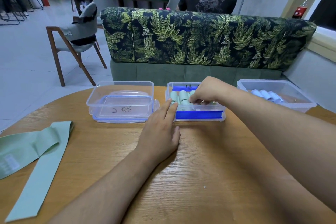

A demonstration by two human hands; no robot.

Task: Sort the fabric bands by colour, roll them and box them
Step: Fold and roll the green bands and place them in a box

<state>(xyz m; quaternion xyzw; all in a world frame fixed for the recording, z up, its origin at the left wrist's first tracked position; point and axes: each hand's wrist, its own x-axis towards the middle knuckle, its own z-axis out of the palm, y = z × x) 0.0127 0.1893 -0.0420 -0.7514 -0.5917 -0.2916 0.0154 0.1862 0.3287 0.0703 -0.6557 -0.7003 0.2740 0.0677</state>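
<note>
Head view. The step in hand is judged to be seating a rolled band in the middle box [198,115], which is standing at centre frame on the surface [200,169].

The right hand [205,91] is reaching in over the far rim, wrist raised and forearm crossing in from the right edge. Its fingers [195,100] are curling down among the green rolls [182,96]. Whether they are pinching a roll or only pressing on it cannot be told, as the hand is hiding the contact.

The left hand [160,132] is lying open, palm down and fingers straight, with its fingertips touching the box's near left corner. It appears to be steadying the box.

To do the step well:
- Keep bracing the box so that it is not sliding.
- Press the roll down against its neighbour, so that its loose end is being trapped and the row is staying tight.
- Lift the fingers straight up, to avoid dragging a roll out.

Two flat green bands [32,151] are lying unrolled at lower left. The left box [120,85] is holding no rolls. The right box [276,82], at the right edge, is holding pale rolls [267,94].
</note>
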